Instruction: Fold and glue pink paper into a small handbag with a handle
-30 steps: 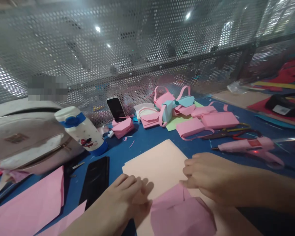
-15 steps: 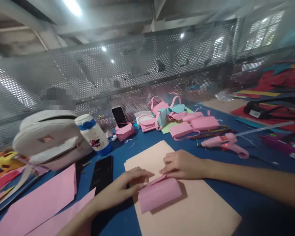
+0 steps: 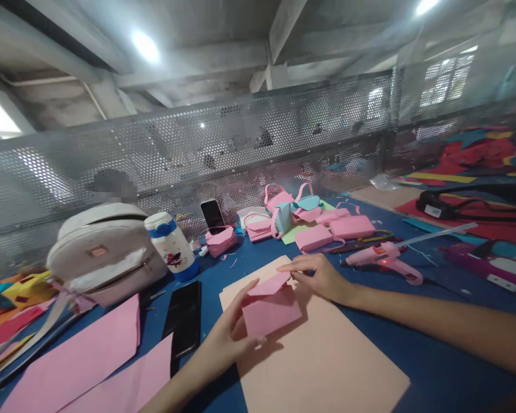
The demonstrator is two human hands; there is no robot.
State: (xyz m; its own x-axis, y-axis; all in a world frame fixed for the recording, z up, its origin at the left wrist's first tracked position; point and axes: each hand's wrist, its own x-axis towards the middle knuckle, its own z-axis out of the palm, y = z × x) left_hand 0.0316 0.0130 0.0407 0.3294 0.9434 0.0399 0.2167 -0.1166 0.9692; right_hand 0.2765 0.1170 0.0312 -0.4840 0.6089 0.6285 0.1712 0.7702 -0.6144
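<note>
A folded pink paper piece [image 3: 270,305] with a flap on top is held upright above a peach sheet [image 3: 322,355] on the blue table. My left hand [image 3: 231,332] grips its left side and lower edge, thumb and fingers closed on it. My right hand [image 3: 318,274] pinches the flap at the top right corner.
A black phone [image 3: 184,319] lies left of the peach sheet, with large pink sheets [image 3: 81,361] further left. Behind are a white bag [image 3: 103,252], a bottle [image 3: 172,245], a propped phone [image 3: 212,215], several pink paper bags [image 3: 322,229] and a pink glue gun [image 3: 384,259]. A perforated metal screen [image 3: 241,149] backs the table.
The pink piece has been lifted off the peach sheet and tilted upright. Both hands rose with it. The camera has tipped upward, showing more ceiling.
</note>
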